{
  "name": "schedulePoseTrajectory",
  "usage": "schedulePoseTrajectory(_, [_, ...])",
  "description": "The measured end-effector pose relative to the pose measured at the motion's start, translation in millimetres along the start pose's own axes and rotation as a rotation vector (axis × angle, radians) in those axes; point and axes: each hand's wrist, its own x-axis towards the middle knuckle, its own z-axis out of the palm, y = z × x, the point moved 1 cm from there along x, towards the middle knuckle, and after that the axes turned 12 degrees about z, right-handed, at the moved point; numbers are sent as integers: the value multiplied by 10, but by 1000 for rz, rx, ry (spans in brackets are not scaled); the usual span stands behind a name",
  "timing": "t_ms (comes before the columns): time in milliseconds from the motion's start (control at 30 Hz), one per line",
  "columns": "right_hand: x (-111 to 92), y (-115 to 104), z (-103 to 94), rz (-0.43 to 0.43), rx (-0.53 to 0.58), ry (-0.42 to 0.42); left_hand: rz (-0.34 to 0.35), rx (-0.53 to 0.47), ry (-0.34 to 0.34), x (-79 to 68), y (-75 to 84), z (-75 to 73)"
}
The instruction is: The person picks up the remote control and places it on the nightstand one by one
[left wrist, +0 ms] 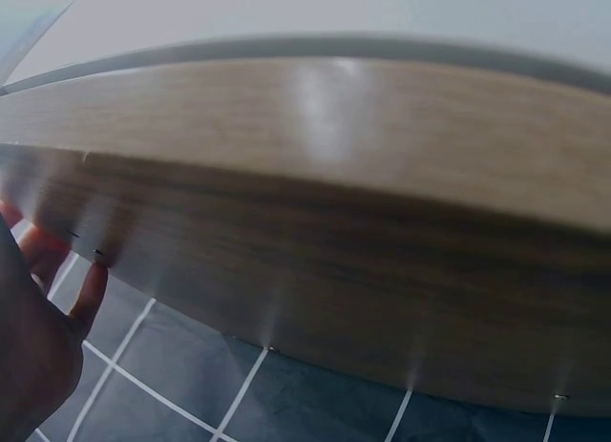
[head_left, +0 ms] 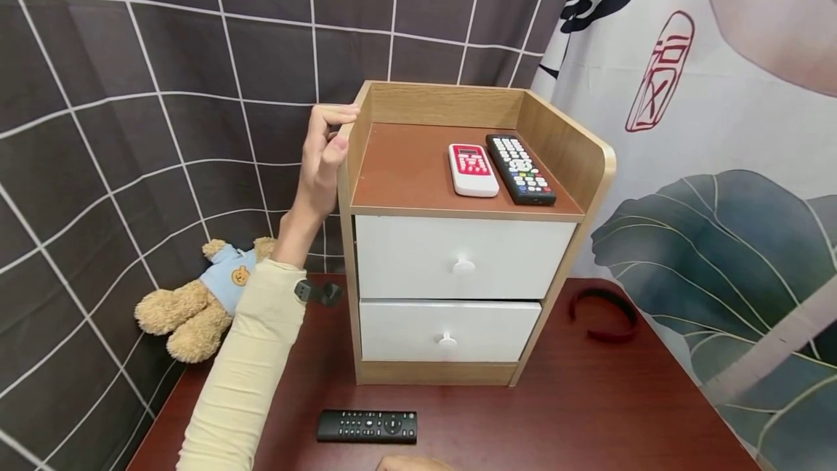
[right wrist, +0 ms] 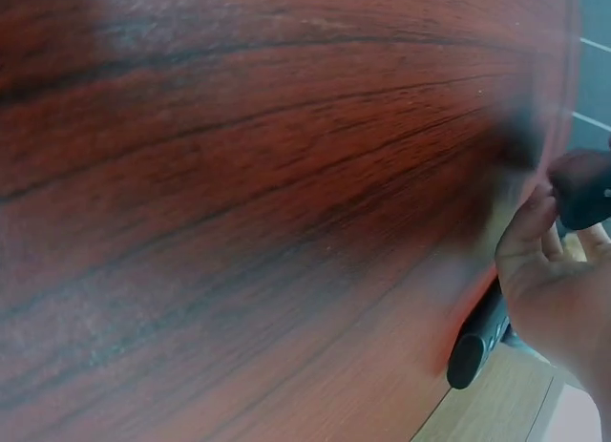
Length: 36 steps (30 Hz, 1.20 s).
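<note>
In the head view my left hand (head_left: 320, 155) touches the left side panel of a small wooden cabinet (head_left: 434, 373), fingers at its upper edge. The left wrist view shows the fingers against the panel's outer face. On the cabinet's brown top lie a white remote with a red keypad (head_left: 474, 170) and a black remote (head_left: 521, 170). Another black remote (head_left: 367, 427) lies on the table in front. Only a sliver of my right hand (right wrist: 558, 289) enters the head view; in the right wrist view it pinches a black remote-like object (right wrist: 584, 186), partly cut off.
Two white drawers (head_left: 405, 267) with round knobs face me, pushed in. A teddy bear (head_left: 229, 275) in a blue shirt sits left, against a dark checked curtain (head_left: 261, 57). A dark red headband (head_left: 615, 315) lies right of the cabinet on the reddish-brown table (head_left: 588, 413).
</note>
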Motion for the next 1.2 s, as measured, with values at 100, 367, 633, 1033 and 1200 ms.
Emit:
schedulePoseTrajectory(100, [73, -47, -73, 98, 274, -162, 2, -2, 0, 4, 4, 3])
schedulePoseTrajectory(367, [178, -236, -267, 21, 322, -281, 4, -6, 16, -4, 14, -3])
schedulePoseTrajectory(633, [141, -483, -406, 202, 457, -265, 0, -7, 3, 4, 9, 2])
schedulePoseTrajectory(1033, [113, -869, -694, 294, 516, -345, 2, 0, 4, -5, 18, -17])
schedulePoseTrajectory(1200, [76, -1095, -845, 271, 455, -332, 2, 18, -10, -6, 17, -26])
